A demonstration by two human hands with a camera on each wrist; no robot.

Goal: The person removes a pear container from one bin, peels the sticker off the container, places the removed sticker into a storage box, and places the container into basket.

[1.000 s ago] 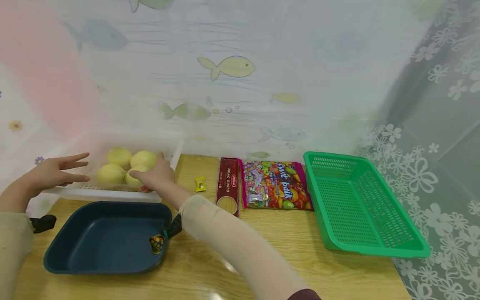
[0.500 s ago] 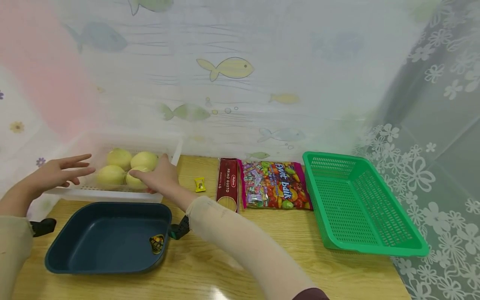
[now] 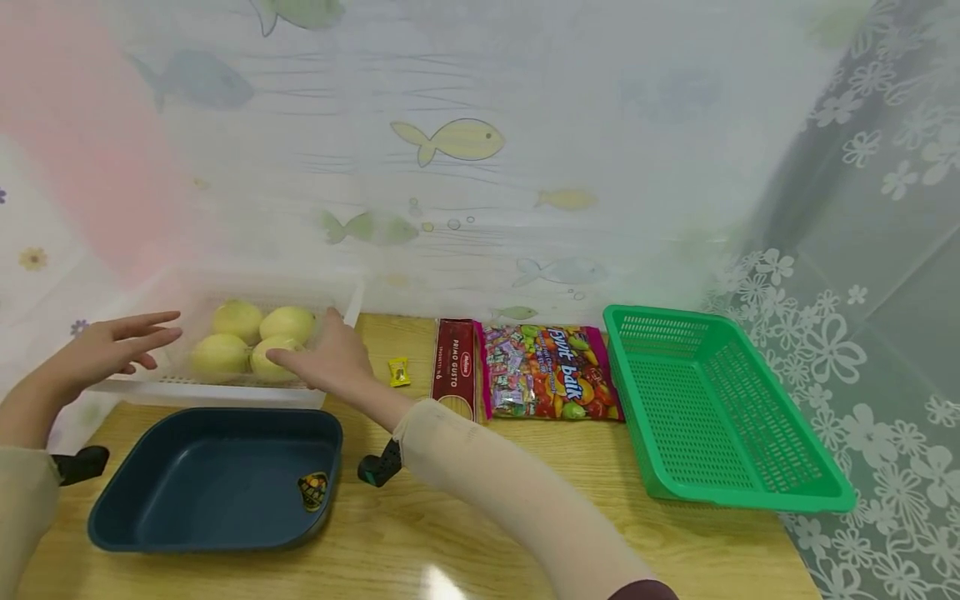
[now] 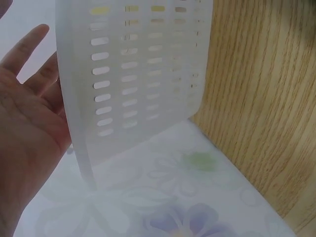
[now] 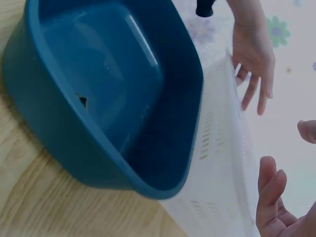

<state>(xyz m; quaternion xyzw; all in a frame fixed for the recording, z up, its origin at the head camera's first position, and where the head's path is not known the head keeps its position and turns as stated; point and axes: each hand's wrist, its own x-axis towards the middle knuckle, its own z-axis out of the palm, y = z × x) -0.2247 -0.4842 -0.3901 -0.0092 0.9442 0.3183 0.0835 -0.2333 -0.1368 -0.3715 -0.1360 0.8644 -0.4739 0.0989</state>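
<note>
Several pale yellow round onion-like pieces (image 3: 219,357) lie grouped in a white slotted basket (image 3: 225,392) at the back left. My left hand (image 3: 105,350) is over the basket's left end, its fingers extended above the rim. In the left wrist view, the left hand (image 4: 29,108) is beside the basket wall (image 4: 74,98) with its palm showing. My right hand (image 3: 333,354) is over the basket's right end, just beside the yellow pieces. In the right wrist view, the right hand (image 5: 281,207) has thumb and fingers apart, with nothing between them.
In front of the basket stands a dark blue tub (image 3: 210,492) holding a small black-and-gold wrapped candy (image 3: 312,490). Farther right are a yellow-wrapped candy (image 3: 399,372), a red spaghetti pack (image 3: 454,367), a fruit candy bag (image 3: 551,372) and a green basket (image 3: 720,417).
My right hand has shifted right, away from the yellow pieces, and its forearm has moved right too. The left hand has stayed nearly in place.
</note>
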